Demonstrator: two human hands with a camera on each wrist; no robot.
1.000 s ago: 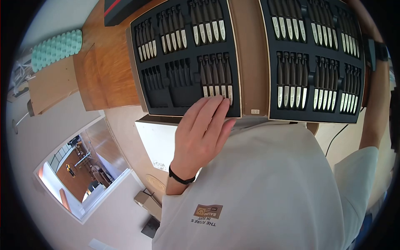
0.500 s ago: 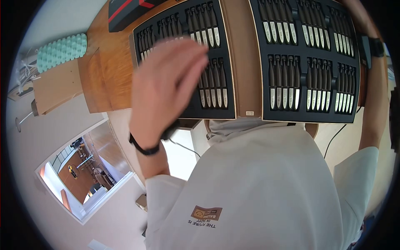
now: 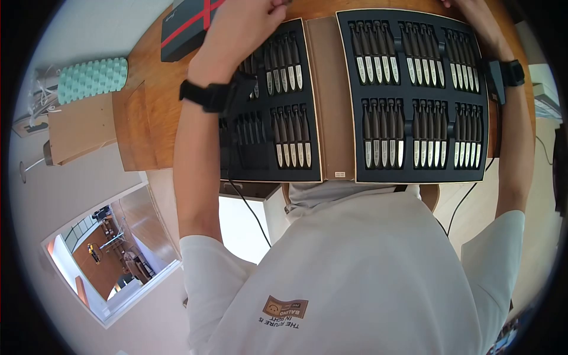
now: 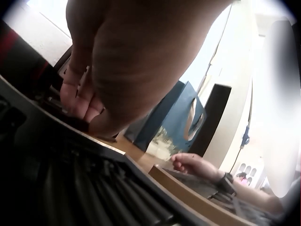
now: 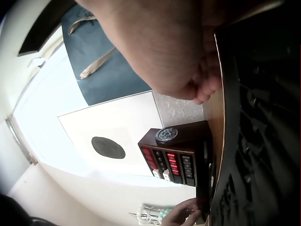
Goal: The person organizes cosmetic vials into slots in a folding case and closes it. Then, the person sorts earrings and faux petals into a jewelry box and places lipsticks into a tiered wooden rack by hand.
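Note:
Beyond the far edge of the open case, my left hand (image 3: 251, 26) reaches out at the top of the head view, its fingertips partly cut off. In the left wrist view its fingers (image 4: 82, 101) point down behind the case's rim beside dark objects; I cannot tell whether they grip anything. My right hand (image 5: 164, 52) rests just past the far edge of the case's right half, fingers loosely curled with nothing in them. Both case halves (image 3: 331, 100) have black inserts with groups of dark, tapered sticks (image 3: 378, 133) with pale labelled ends. Slots (image 3: 253, 133) in the left half are bare.
A black box with a red ribbon (image 3: 183, 29) stands at the far left of the wooden table (image 3: 148, 118). A blue gift bag (image 4: 176, 120) and a dark wooden block with red and black keys (image 5: 176, 155) stand beyond the case. A cable (image 3: 251, 213) hangs near the front.
My left hand has lifted off the sticks in the left half's near row and moved away past the case's far edge. My right hand stays near the case's far right.

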